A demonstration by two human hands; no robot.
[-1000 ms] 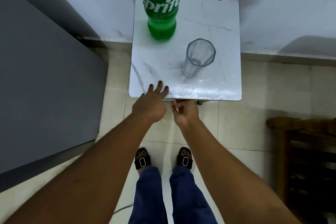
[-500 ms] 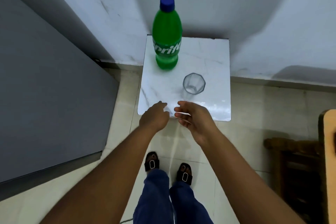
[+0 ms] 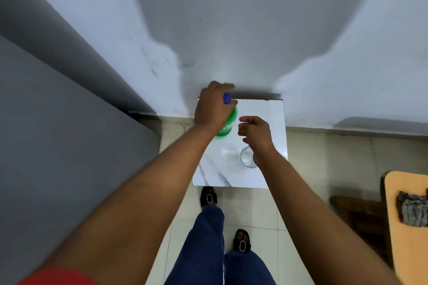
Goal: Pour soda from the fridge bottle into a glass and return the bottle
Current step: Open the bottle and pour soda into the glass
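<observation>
standing on the far left part of a small white marble-patterned table top (image 3: 261,173), a green plastic soda bottle (image 3: 229,122) with a blue screw cap (image 3: 227,98) is mostly covered by the left hand (image 3: 212,107). that hand is wrapped around the bottle's neck and shoulder, fingers curled over the far side, so only the cap and a strip of green body with part of a white label show beside it. motion blur softens the hand, so the grip looks closed on the bottle, though exactly how tight it is cannot be told.

just to the right of the bottle, the right hand (image 3: 256,133) hangs over the table with its fingers loosely curled and a little apart, holding nothing and not touching the bottle. a clear faceted drinking glass (image 3: 247,157) stands on the table near its right edge, partly hidden beneath the right wrist; it looks empty.

the table sits against a pale wall (image 3: 254,30), with a grey fridge side (image 3: 58,134) to the left. below, blue trousers (image 3: 208,250) and black buckled sandals (image 3: 209,196) stand on light floor tiles (image 3: 312,157).
</observation>
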